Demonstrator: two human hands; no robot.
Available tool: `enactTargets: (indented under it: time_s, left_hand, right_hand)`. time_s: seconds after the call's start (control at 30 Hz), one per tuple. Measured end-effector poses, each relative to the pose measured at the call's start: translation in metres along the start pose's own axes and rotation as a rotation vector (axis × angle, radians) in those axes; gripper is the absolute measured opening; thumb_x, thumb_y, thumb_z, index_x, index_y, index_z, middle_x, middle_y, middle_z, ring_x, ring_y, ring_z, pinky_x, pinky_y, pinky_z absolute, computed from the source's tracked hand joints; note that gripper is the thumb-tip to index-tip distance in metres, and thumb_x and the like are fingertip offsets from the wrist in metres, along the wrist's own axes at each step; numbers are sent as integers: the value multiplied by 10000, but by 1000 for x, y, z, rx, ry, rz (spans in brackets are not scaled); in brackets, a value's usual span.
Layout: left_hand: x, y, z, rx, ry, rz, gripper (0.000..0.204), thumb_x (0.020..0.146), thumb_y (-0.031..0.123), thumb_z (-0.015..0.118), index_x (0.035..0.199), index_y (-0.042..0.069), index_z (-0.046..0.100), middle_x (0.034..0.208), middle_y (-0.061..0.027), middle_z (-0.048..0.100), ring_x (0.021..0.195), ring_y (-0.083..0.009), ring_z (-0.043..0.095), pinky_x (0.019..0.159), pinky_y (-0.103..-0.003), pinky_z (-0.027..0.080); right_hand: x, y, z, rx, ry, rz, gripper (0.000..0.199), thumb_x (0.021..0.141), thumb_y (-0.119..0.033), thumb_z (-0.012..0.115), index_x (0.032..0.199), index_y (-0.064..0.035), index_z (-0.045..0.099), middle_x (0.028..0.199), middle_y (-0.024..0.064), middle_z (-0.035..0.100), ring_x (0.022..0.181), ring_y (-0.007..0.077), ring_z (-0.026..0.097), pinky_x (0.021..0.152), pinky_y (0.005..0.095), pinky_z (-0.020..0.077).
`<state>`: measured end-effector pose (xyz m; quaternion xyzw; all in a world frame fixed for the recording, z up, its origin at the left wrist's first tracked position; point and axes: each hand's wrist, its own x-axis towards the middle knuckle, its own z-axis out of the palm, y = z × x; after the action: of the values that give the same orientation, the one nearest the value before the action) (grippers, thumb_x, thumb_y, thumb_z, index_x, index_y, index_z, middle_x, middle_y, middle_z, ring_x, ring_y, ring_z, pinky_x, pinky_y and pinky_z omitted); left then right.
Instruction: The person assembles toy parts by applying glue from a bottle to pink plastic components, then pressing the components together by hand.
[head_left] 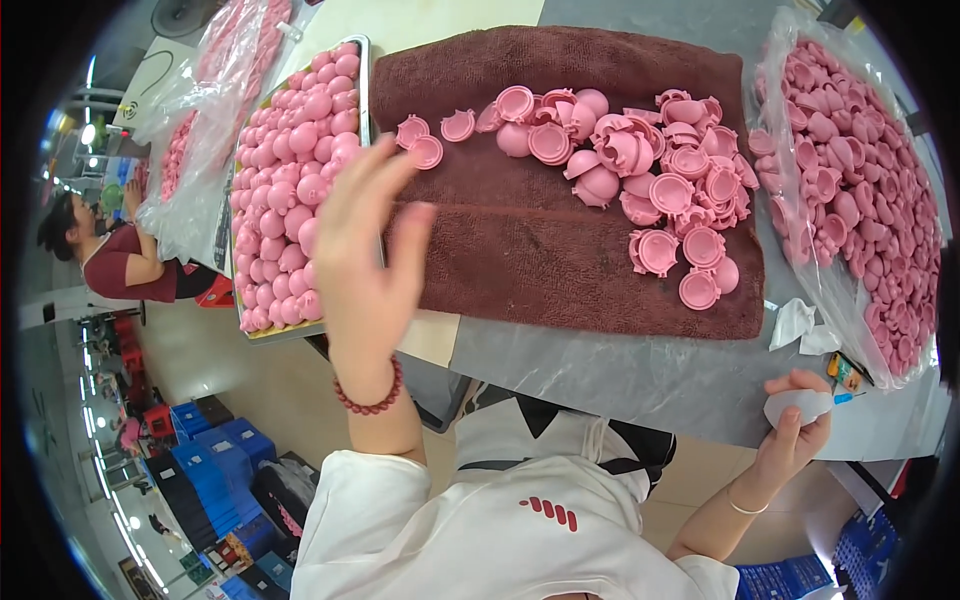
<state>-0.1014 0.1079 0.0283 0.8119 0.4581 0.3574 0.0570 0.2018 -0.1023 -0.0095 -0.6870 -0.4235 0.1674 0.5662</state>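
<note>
My left hand [365, 255], with a dark red bead bracelet on its wrist, hovers over the right edge of a tray [364, 75] heaped with closed pink plastic balls [285, 185]. Its fingers are stretched out, thumb apart, and I see nothing in them. Just beyond the fingertips, a few open pink half shells [427, 152] rest on a brown towel [520, 270]. More half shells [670, 190] lie piled on the towel's right side. Down at the right, by the table edge, my right hand [790, 440] is closed on a whitish oval piece [800, 405], whose material I cannot make out.
A clear plastic bag [775, 210] full of pink half shells stands at the right. Crumpled white tissue [795, 325] and a small orange-and-black item [845, 372] lie near it. Another plastic bag [180, 90] of pink pieces is at the far left, where a person [125, 260] sits.
</note>
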Motion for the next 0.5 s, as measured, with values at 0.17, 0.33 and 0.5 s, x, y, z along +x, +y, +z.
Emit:
enactTargets:
  time_s: [0.17, 0.33, 0.5]
  left_hand:
    - [2, -1, 23, 205, -243, 10, 323, 780, 144, 579, 1081, 31, 549, 1189, -214, 468, 1113, -342, 440, 930, -374, 341]
    - [0, 11, 17, -2, -104, -59, 195, 771, 67, 593, 958, 14, 582, 904, -124, 596, 794, -229, 576, 720, -306, 449]
    - [-15, 71, 30, -768, -392, 159, 209, 697, 112, 690, 875, 41, 608, 819, -26, 616, 684, -150, 527, 621, -256, 420]
  right_hand:
    - [0, -4, 2, 18, -40, -4, 473, 770, -408, 600, 956, 20, 524, 737, 99, 586, 619, 116, 483, 561, 218, 356]
    - [-1, -2, 1, 13, -38, -13, 478, 777, -406, 591, 966, 28, 520, 733, 98, 584, 626, 125, 498, 558, 219, 362]
    - [-10, -12, 7, 271, 60, 9, 561, 788, -463, 561, 1050, 20, 446, 843, 162, 584, 613, 122, 506, 509, 215, 353]
